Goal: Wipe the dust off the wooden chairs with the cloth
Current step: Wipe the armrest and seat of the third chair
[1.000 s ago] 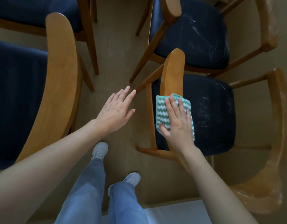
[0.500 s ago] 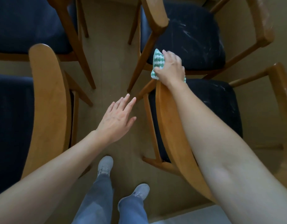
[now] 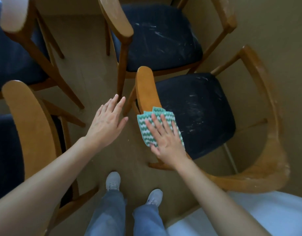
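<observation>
**Cloth pressed flat on a dusty chair arm**

The cloth (image 3: 164, 114), green and white in a zigzag weave, lies spread over the near end of one armrest (image 3: 146, 87) of the closest wooden chair (image 3: 254, 68). The right hand (image 3: 165, 142) presses down on top of it with fingers straight and fanned, none curled round the fabric. The left hand (image 3: 106, 123) hovers above the floor just beside that armrest, fingers straight and close together, holding nothing and touching nothing.

The chair's dark blue seat (image 3: 198, 113) is marked with pale dusty streaks, and its curved backrest (image 3: 269, 169) looks whitish along the top. A second chair (image 3: 118, 19) of the same build stands just beyond it, its seat streaked in the same way. Two more stand on the left, a near chair (image 3: 31, 126) and a far chair (image 3: 14, 53), both with dark blue seats.

All four ring a bare patch of beige floor (image 3: 89, 74), faintly speckled. The person stands in that patch in pale grey shoes (image 3: 113, 181) and blue jeans (image 3: 109, 215). A white surface (image 3: 249, 218) fills the lower right corner, too blurred to identify.
</observation>
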`<state>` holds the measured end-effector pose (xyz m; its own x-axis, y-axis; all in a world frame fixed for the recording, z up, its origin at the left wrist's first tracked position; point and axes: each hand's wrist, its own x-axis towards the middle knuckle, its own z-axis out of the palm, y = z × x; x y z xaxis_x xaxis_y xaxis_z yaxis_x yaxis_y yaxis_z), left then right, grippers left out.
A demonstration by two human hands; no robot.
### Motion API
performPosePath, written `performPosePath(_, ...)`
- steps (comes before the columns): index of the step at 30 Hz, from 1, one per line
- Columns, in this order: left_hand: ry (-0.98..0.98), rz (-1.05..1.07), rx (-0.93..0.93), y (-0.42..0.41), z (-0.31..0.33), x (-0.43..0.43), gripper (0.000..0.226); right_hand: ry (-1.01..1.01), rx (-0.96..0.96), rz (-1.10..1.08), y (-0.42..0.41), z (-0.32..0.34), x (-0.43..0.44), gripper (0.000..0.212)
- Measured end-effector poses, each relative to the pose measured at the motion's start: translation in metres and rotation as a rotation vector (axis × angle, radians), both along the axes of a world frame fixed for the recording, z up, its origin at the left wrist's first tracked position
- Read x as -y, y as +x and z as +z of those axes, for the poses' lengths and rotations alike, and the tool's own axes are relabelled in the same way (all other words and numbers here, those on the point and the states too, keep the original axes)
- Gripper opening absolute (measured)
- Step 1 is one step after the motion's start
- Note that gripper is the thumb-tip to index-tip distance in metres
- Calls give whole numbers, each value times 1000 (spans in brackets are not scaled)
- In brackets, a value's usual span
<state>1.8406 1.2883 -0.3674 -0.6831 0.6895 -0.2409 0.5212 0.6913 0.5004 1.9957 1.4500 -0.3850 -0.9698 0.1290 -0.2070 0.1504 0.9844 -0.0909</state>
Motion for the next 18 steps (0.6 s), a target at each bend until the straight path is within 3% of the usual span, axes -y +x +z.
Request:
performPosePath(6, 12, -117, -19, 19, 26, -25, 62, 85, 7, -67, 103, 3, -4, 111)
performPosePath(11, 43, -280, -58, 52, 45, -56, 61, 133, 128, -276, 183, 15, -32, 121)
performPosePath(13, 37, -354, -62, 70, 48, -71, 60, 175, 161, -340, 211, 25, -47, 112)
performPosePath(16, 2, -476, -64, 103, 48, -93, 60, 198, 119, -425, 246, 40, -74, 70)
performPosePath(18, -43, -557, -69, 127, 43, -105, 60, 166, 105, -516, 263, 49, -97, 61)
